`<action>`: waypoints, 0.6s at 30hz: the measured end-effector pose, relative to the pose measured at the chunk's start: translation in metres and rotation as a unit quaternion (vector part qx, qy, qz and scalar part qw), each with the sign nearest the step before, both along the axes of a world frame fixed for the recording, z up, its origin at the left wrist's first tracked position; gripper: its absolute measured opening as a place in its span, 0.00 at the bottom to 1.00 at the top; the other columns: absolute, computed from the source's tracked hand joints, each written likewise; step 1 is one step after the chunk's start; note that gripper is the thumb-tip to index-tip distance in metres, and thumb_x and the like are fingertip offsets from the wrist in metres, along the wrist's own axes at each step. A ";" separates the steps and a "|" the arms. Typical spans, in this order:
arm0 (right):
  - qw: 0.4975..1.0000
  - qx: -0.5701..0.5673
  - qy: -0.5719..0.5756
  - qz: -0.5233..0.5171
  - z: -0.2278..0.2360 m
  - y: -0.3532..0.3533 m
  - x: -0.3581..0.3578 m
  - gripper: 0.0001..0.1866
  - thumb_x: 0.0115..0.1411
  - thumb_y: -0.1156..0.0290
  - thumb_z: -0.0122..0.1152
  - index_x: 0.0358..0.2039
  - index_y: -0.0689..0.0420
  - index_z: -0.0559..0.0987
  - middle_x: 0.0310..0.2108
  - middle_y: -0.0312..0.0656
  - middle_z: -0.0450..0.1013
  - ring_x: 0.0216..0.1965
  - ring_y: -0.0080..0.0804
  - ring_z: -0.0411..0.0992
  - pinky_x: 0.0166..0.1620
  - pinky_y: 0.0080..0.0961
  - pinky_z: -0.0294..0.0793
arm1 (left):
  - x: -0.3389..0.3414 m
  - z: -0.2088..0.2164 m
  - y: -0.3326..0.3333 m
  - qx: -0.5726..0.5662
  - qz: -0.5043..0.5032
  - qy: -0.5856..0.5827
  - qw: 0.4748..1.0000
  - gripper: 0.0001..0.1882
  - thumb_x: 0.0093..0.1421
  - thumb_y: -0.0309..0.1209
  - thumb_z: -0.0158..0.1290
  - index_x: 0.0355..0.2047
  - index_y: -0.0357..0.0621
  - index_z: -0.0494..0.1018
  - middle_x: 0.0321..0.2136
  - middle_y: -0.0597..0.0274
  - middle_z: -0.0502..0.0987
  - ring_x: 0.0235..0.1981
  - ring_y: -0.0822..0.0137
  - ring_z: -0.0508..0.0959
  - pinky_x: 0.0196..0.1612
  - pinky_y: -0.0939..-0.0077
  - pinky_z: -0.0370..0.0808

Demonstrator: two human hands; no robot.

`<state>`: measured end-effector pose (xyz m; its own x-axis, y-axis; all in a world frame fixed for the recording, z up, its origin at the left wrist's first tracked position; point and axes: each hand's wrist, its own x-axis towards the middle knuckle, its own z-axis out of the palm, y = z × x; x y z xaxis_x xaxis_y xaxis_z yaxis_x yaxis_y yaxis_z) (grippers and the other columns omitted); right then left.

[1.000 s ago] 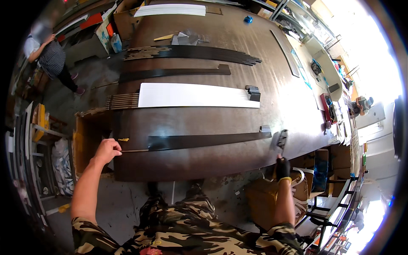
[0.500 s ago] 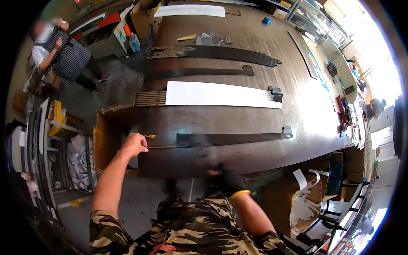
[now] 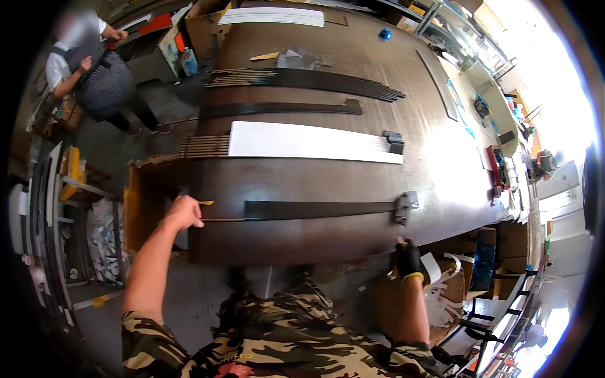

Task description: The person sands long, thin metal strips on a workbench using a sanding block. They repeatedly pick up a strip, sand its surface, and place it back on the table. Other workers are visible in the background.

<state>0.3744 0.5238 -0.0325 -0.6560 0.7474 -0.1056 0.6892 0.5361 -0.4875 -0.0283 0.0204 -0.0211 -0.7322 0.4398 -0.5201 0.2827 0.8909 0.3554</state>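
Close to the table's left edge, my bare left hand (image 3: 184,213) is closed in a pinch on the end of a thin rod (image 3: 224,219). This rod runs into a long dark flat strip (image 3: 315,210) lying across the near part of the table. A small yellowish piece (image 3: 206,203) shows beside the fingers. At the strip's right end is a smeared dark piece (image 3: 401,209) with a shiny plate (image 3: 411,200) next to it. My right hand (image 3: 408,258), in a black glove, is at the table's front edge below that piece, apart from it; its fingers are blurred.
Beyond lie a white panel (image 3: 302,140) over several rods, another dark strip (image 3: 283,108) and a stack of dark strips (image 3: 328,82). A cardboard box (image 3: 142,208) adjoins the table's left edge; another box (image 3: 391,290) stands front right. A person (image 3: 104,75) stands far left.
My right hand has moved right along the table's front edge. A dark blurred piece now shows at the strip's right end. My left hand keeps its hold; the whole view has shifted slightly.
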 end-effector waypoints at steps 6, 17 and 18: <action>0.959 -0.162 0.007 0.234 0.015 -0.271 -0.143 0.21 0.60 0.53 0.60 0.42 0.59 0.75 0.34 0.57 0.76 0.38 0.60 0.75 0.40 0.43 0.73 | -0.002 0.012 0.023 -0.015 0.057 -0.028 0.998 0.16 0.34 0.27 0.74 0.24 0.40 0.80 0.26 0.53 0.81 0.31 0.59 0.82 0.38 0.67 0.78; 0.967 -0.228 -0.099 -0.063 0.022 -0.061 -0.028 0.24 0.61 0.50 0.58 0.41 0.62 0.74 0.29 0.56 0.77 0.30 0.47 0.77 0.33 0.40 0.73 | 0.006 -0.006 0.005 0.025 0.052 0.023 0.998 0.16 0.29 0.25 0.74 0.20 0.39 0.79 0.21 0.55 0.80 0.26 0.61 0.81 0.34 0.68 0.78; 0.981 -0.165 -0.089 -0.043 0.040 -0.030 -0.022 0.23 0.62 0.52 0.58 0.39 0.63 0.74 0.24 0.50 0.75 0.26 0.40 0.75 0.30 0.37 0.72 | 0.008 -0.003 0.004 0.012 0.057 0.022 0.998 0.16 0.29 0.25 0.74 0.20 0.39 0.79 0.21 0.55 0.80 0.27 0.60 0.81 0.34 0.68 0.77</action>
<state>0.3521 0.4943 0.0077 -0.5407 0.7056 -0.4580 0.8153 0.3052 -0.4921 -0.0201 0.0244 -0.0237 -0.8003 0.3653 -0.4755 0.1970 0.9091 0.3670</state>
